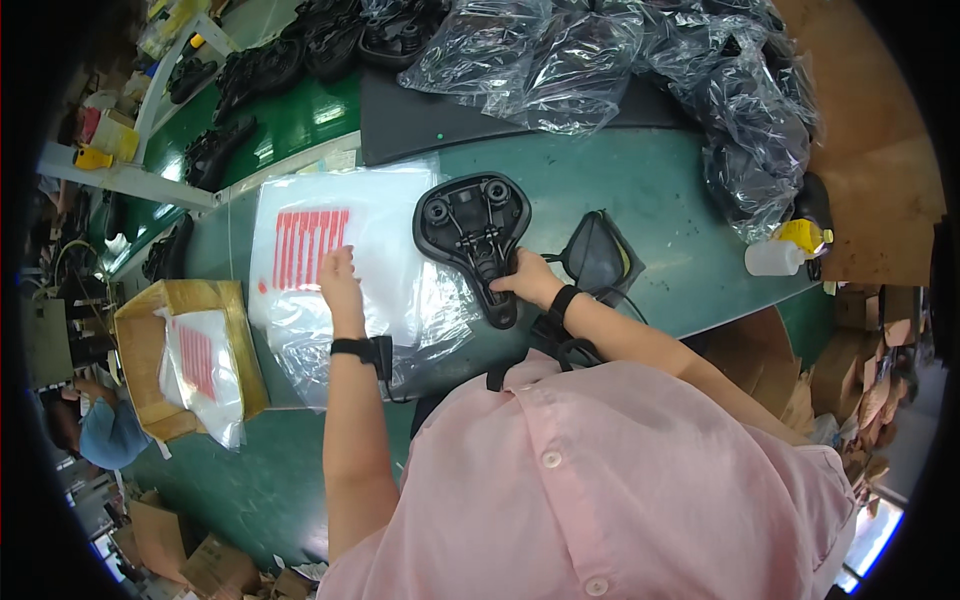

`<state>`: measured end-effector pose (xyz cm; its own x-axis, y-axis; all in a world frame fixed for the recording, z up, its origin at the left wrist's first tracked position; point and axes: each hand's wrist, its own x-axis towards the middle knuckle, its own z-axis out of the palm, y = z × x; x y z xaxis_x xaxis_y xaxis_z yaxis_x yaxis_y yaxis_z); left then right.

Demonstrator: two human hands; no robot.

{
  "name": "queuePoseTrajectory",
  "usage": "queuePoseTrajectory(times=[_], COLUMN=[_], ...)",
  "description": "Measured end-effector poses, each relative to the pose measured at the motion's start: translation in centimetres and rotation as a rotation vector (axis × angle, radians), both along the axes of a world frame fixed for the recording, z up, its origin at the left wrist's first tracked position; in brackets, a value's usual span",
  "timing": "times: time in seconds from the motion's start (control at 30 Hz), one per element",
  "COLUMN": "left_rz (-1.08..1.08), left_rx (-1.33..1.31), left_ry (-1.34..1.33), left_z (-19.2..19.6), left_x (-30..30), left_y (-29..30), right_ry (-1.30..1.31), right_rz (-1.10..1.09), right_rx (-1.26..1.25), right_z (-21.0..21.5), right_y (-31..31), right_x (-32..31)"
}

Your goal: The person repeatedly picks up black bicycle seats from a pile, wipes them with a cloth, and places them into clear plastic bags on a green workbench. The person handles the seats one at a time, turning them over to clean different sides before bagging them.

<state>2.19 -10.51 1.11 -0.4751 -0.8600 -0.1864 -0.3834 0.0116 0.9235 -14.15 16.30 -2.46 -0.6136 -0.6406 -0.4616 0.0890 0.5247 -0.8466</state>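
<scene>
A black bicycle saddle (470,228) lies upside down on the green table (660,190), its narrow nose toward me. My right hand (528,278) grips the saddle at its nose end. My left hand (338,276) presses flat on a stack of clear plastic bags (330,255) printed with red stripes, just left of the saddle. Both wrists wear black bands.
A heap of saddles wrapped in clear bags (640,60) fills the far right. Bare black saddles (270,70) lie at the far left. A cardboard box (150,340) holding more printed bags stands at left. A white bottle with a yellow cap (785,250) is at right, and a dark pouch (600,255) beside my right hand.
</scene>
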Motion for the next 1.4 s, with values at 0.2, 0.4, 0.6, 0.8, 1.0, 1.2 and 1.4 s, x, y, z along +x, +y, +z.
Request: queuePoseTrajectory(times=[0.2,0.4,0.6,0.8,1.0,1.2,1.4], left_rz=[-0.549,-0.684,-0.568,-0.285,-0.193,-0.082,-0.058], left_rx=[-0.817,-0.889,-0.646,-0.085,0.151,0.500,0.390], left_ry=[-0.750,-0.869,-0.434,-0.225,-0.089,0.150,0.134], left_z=[-0.9,-2.0,-1.5,-3.2,1.1,4.1,3.9], left_x=[1.1,-1.0,-1.3,0.7,1.1,2.6,3.3], left_y=[9.3,9.9,5.0,0.9,1.2,-0.4,-0.5], right_ry=[0.065,-1.108,-0.628,0.094,0.352,0.360,-0.182], right_rz=[-0.045,-0.204,-0.223,-0.065,0.072,0.138,0.140], right_rx=[0.129,-0.389,-0.306,-0.307,-0.224,-0.369,-0.538], right_z=[1.9,4.5,7.5,7.1,11.3,11.2,14.3], right_y=[-0.5,0.9,1.6,2.7,2.3,0.0,-5.2], right_x=[1.2,-1.0,-0.9,-0.5,-1.1,-1.0,-0.5])
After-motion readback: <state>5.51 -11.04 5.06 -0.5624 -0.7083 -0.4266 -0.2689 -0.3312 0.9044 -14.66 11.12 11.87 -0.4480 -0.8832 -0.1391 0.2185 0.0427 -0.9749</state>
